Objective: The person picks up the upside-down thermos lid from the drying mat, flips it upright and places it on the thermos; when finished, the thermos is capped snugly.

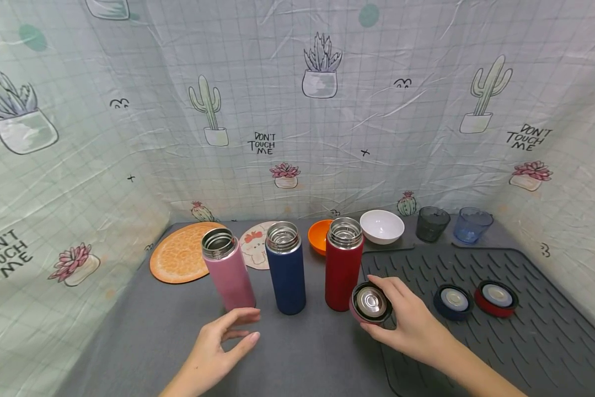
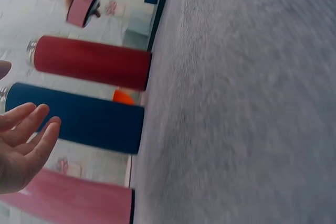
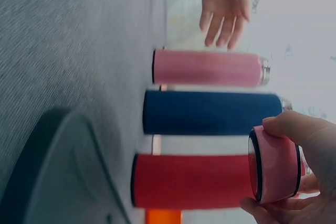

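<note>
My right hand (image 1: pixel 408 320) grips a pink bottle lid (image 1: pixel 371 302) between thumb and fingers, its metal inner side turned toward the head camera. In the right wrist view the pink lid (image 3: pixel 275 165) overlaps the red bottle. My left hand (image 1: pixel 223 344) holds nothing, its fingers spread loosely in front of the pink bottle (image 1: pixel 230 278). Beside it stand the blue bottle (image 1: pixel 287 275) and the red bottle (image 1: pixel 343 270), all three upright with bare steel mouths. On the black mat lie a dark blue lid (image 1: pixel 453 302) and a red lid (image 1: pixel 496 299).
The ridged black mat (image 1: pixel 535 342) covers the right side of the table. Behind the bottles are an orange-slice placemat (image 1: pixel 183 256), a cartoon mat (image 1: pixel 255 251), an orange bowl (image 1: pixel 319 234), a white bowl (image 1: pixel 382 227), a dark cup (image 1: pixel 432 225) and a blue cup (image 1: pixel 472 225).
</note>
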Action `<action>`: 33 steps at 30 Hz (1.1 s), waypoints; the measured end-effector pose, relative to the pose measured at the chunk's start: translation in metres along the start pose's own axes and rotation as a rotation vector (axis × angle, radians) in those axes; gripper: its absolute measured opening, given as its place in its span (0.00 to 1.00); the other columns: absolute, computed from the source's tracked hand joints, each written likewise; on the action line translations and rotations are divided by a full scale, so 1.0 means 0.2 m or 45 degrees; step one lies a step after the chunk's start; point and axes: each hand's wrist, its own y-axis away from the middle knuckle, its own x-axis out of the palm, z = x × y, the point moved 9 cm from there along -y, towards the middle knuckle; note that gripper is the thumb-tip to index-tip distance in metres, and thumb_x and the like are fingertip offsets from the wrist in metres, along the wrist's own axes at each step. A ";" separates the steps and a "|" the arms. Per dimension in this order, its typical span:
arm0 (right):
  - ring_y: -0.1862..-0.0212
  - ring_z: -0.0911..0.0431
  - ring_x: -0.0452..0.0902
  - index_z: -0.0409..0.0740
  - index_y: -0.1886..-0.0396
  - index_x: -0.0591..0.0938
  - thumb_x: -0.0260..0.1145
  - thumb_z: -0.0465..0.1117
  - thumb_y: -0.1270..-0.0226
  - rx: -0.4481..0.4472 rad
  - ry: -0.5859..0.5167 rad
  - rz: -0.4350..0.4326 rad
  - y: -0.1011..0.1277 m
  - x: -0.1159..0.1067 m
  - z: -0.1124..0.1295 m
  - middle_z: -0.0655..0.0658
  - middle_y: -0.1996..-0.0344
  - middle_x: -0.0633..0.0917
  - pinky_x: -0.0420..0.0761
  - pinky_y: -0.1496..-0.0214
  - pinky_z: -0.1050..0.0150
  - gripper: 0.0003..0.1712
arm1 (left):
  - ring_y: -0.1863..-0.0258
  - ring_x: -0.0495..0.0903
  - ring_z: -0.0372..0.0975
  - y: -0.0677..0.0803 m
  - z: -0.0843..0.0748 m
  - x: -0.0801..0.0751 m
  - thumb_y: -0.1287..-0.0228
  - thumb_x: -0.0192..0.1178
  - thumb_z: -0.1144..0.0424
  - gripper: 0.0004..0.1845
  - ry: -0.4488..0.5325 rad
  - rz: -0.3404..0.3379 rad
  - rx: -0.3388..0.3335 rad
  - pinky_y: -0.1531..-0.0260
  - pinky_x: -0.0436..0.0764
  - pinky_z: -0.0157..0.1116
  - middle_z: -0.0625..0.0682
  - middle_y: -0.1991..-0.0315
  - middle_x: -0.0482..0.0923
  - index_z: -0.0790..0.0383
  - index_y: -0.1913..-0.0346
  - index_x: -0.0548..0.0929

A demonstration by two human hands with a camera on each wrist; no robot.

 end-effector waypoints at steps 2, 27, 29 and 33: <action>0.56 0.64 0.72 0.41 0.41 0.69 0.76 0.46 0.58 -0.036 -0.021 -0.001 -0.01 0.01 0.04 0.54 0.53 0.72 0.78 0.59 0.68 0.42 | 0.54 0.78 0.36 -0.01 -0.02 0.04 0.41 0.62 0.56 0.16 0.022 0.052 0.033 0.59 0.79 0.34 0.47 0.54 0.79 0.54 0.50 0.77; 0.55 0.62 0.71 0.44 0.38 0.67 0.75 0.49 0.57 -0.343 -0.122 0.131 -0.07 0.32 0.41 0.52 0.52 0.72 0.74 0.50 0.70 0.45 | 0.57 0.79 0.35 -0.09 -0.04 0.39 0.36 0.56 0.60 0.17 0.220 0.375 0.030 0.61 0.78 0.31 0.57 0.55 0.80 0.67 0.49 0.76; 0.55 0.61 0.71 0.43 0.38 0.67 0.75 0.49 0.57 -0.379 -0.118 0.107 -0.07 0.33 0.42 0.51 0.52 0.72 0.74 0.50 0.69 0.44 | 0.60 0.80 0.34 -0.10 -0.03 0.40 0.36 0.56 0.60 0.16 0.238 0.372 0.022 0.63 0.78 0.31 0.57 0.58 0.81 0.68 0.50 0.77; 0.55 0.59 0.72 0.41 0.39 0.67 0.75 0.49 0.57 -0.439 -0.104 0.073 -0.06 0.34 0.45 0.50 0.52 0.73 0.74 0.49 0.68 0.44 | 0.64 0.81 0.35 -0.10 0.00 0.41 0.36 0.56 0.62 0.15 0.346 0.390 -0.027 0.64 0.78 0.30 0.55 0.63 0.82 0.70 0.52 0.77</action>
